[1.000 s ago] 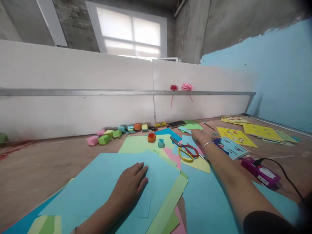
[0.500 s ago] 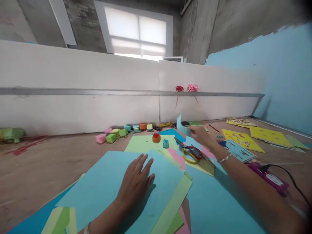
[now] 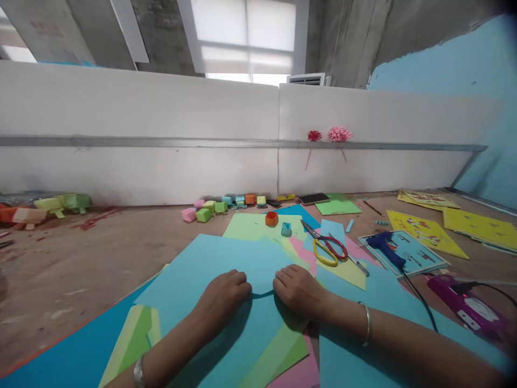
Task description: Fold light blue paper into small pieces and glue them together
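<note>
A light blue sheet of paper [image 3: 226,253] lies on a pile of coloured paper in front of me. My left hand [image 3: 228,293] is closed at its near edge, fingertips curled under and hidden. Opposite it, my right hand [image 3: 299,288] is closed on the same sheet, a short gap away. Between the hands the paper's edge bows and casts a dark shadow on the blue paper below. Right of my right hand lie scissors [image 3: 325,250] with red and yellow handles. Beyond the sheet stand a small orange folded-paper piece [image 3: 272,219] and a blue one [image 3: 286,229].
A row of small paper cubes [image 3: 204,214] stands along the white partition [image 3: 161,172]. A glue gun [image 3: 385,248] rests on a blue card at the right, near a purple power strip [image 3: 464,304]. A phone [image 3: 314,199] and green paper [image 3: 337,204] lie at the back.
My right hand has come back from the far right and closed at the sheet; the small blue paper it held is released. My left hand has gone from lying flat to closed. The view has shifted.
</note>
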Available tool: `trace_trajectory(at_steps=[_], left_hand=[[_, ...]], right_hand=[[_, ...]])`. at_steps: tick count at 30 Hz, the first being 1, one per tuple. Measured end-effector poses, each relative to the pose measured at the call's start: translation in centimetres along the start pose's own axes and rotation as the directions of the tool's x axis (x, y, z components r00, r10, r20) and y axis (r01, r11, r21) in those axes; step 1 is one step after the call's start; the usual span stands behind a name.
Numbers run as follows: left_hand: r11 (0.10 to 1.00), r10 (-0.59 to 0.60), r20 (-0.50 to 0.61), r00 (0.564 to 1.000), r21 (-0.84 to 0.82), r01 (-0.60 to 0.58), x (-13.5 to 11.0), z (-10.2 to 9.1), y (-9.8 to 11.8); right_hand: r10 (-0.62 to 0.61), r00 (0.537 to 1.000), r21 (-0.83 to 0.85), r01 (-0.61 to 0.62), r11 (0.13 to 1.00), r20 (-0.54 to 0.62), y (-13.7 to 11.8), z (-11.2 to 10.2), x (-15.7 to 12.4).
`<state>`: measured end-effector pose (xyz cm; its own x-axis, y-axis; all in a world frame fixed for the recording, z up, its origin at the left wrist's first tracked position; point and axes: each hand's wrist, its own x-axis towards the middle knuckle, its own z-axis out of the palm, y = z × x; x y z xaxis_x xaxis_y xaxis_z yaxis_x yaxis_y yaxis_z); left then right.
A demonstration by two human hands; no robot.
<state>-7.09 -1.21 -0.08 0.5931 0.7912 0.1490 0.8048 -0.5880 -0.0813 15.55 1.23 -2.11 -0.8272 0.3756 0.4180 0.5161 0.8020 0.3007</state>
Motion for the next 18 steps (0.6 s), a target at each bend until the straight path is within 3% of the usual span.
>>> trace_trajectory(at_steps=[3,11,15,18], left_hand=[[0.995,-0.053,0.095,0.994,-0.081,0.061,-0.5,-0.2,0.1],[0.979,-0.151,0.173,0.973,-0.109,0.172,-0.5,0.2,-0.1],[0.989,-0.122,0.242,0.963,-0.054,0.139,0.0,-0.4,-0.2],[0.986,-0.074,0.229,0.971,-0.127,0.105,0.4,-0.8,-0.5]], right_hand=[[0.044,0.999,0.039,-0.044,0.998,0.008,0.2,0.2,-0.7],[0.157,0.986,0.121,-0.162,0.979,0.047,0.5,0.9,-0.6],[0.187,0.979,0.158,-0.198,0.967,0.086,0.6,0.6,-0.5],[0.198,0.972,0.191,-0.220,0.957,0.126,1.2,0.3,-0.5]])
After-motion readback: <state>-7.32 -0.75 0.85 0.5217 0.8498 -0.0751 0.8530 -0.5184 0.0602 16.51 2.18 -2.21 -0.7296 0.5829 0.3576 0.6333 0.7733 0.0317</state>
